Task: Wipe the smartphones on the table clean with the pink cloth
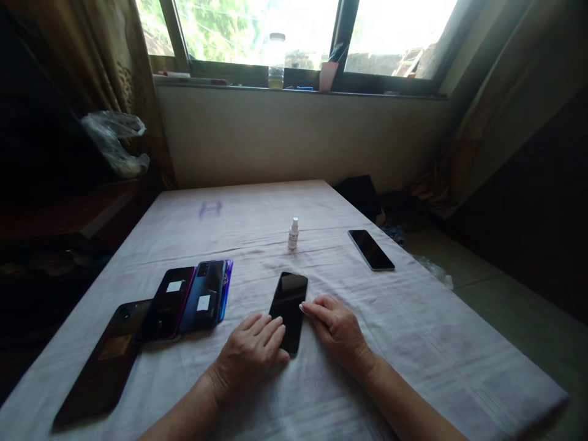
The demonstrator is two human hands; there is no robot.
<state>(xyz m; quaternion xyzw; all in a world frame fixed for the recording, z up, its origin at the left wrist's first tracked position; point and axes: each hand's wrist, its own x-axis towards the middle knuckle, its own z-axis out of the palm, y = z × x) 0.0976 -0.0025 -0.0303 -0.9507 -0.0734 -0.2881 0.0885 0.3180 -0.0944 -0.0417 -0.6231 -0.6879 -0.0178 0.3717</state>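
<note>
A black smartphone [289, 300] lies screen up on the cloth in front of me. Across its lower left edge rests my left hand [252, 349], fingers stretched out over the glass and thumb near the bottom corner. My right hand [340, 334] is at the phone's right edge, thumb and forefinger pinched together. A small whitish bit shows at those fingertips; what it is, I cannot make out. Beyond the phone stands a small white bottle [293, 235], upright with its cap on. Another smartphone [371, 250] lies screen up to the right.
Several phones lie at the left: a brown one [103, 361], a dark purple-edged one [169, 303] and a blue one [204, 297] overlapping a further bright blue edge. A pale cloth [257, 208] covers the table. Its right edge drops to the floor. A plastic bag [117, 144] sits far left.
</note>
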